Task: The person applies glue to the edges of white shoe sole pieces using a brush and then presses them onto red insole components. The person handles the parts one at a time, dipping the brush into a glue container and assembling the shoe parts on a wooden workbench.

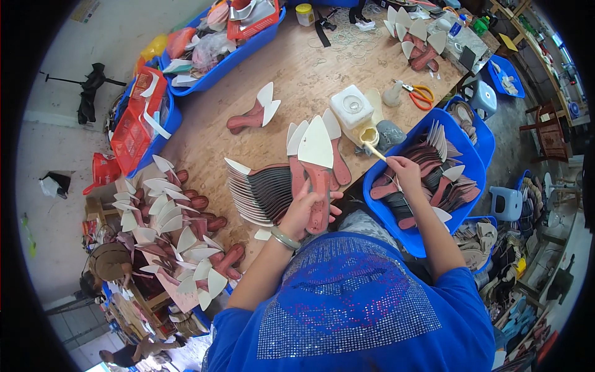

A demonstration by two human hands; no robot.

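My left hand is closed around a reddish-brown insole with a white pointed toe piece, held up near the table's front edge. More insoles of the same kind lie just behind it. To its left, a fanned stack of dark-edged insoles lies on the table. My right hand pinches the pale handle of a brush. The brush's far end is at the mouth of a cut-open white plastic jug, so its bristles are hidden. Beside the jug sits a grey rounded lump.
At right stands a blue basket packed with insoles. Orange-handled pliers and a small bottle lie beyond the jug. Piled insoles cover the left table end. Blue bins line the back left. Another person is at far left.
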